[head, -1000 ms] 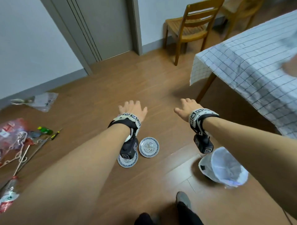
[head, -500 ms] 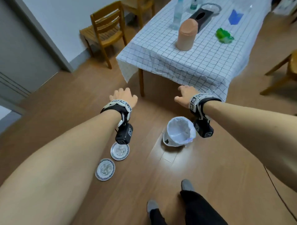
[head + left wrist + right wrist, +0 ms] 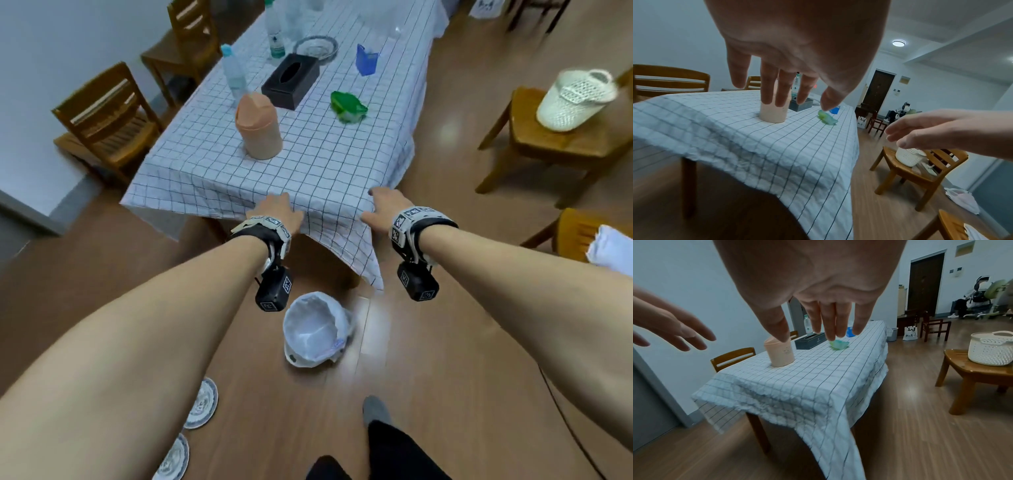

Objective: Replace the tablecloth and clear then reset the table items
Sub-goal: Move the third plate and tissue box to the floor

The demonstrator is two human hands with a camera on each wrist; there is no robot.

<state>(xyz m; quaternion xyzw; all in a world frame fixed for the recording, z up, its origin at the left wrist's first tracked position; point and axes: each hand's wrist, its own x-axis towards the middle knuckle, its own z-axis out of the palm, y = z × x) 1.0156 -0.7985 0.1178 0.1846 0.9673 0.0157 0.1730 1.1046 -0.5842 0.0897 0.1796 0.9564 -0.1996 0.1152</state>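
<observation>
A white checked tablecloth (image 3: 318, 150) covers the table. On it stand a peach lidded bin (image 3: 259, 127), a black tissue box (image 3: 291, 80), a green crumpled bag (image 3: 347, 106), a blue pack (image 3: 366, 63), a glass dish (image 3: 315, 48) and water bottles (image 3: 234, 73). My left hand (image 3: 277, 210) and right hand (image 3: 385, 207) reach out side by side above the cloth's near edge, fingers straight and spread, holding nothing. In the wrist views my left hand (image 3: 781, 91) and right hand (image 3: 822, 331) hover in the air short of the bin (image 3: 773, 113) (image 3: 780, 356).
A white-lined waste bin (image 3: 315, 330) stands on the wood floor under my arms. Two patterned saucers (image 3: 202, 407) lie on the floor at lower left. Wooden chairs flank the table; the right one (image 3: 555, 137) carries a white basket (image 3: 575, 101). A white cloth (image 3: 613, 248) lies on another chair.
My view has swung from the floor and saucers to the table. Both open hands have moved forward to the cloth's near edge.
</observation>
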